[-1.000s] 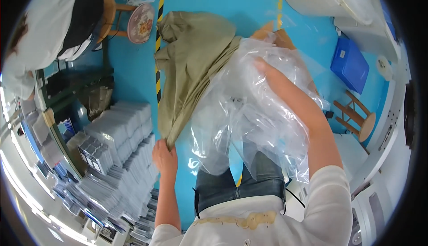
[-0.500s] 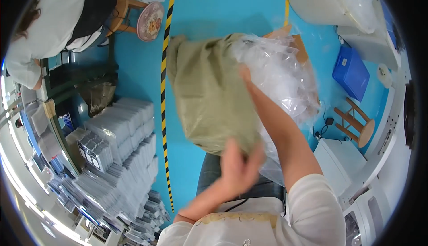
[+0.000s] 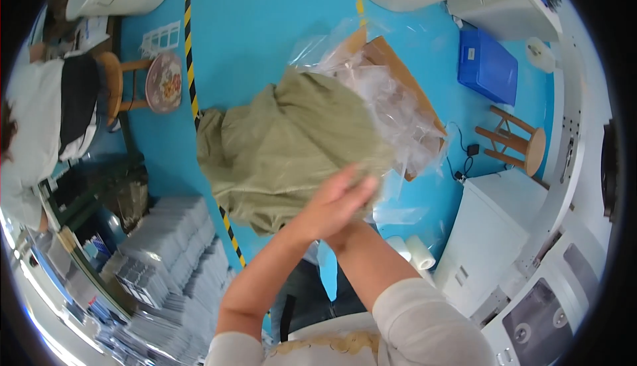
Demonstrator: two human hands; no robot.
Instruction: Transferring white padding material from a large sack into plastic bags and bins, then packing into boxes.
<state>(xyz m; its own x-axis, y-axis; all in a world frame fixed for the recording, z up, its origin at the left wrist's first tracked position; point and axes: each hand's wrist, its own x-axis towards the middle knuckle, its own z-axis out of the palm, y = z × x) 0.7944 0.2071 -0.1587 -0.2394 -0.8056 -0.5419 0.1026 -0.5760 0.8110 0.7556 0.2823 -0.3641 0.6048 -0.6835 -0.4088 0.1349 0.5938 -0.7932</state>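
Olive-green cloth [image 3: 292,147], bunched and creased, hung above the blue floor [image 3: 265,27] in front of the person, partly tucked into a clear plastic bag [image 3: 391,107] at its upper right. The left hand [image 3: 335,203] lay flat on the cloth's lower edge, fingers [image 3: 355,190] stretched out together, pressing not pinching. The right hand sat hidden beneath the left; its grip could not be told. Stacked packets [image 3: 159,260] lay at lower left, a wooden stool [image 3: 514,144] at right.
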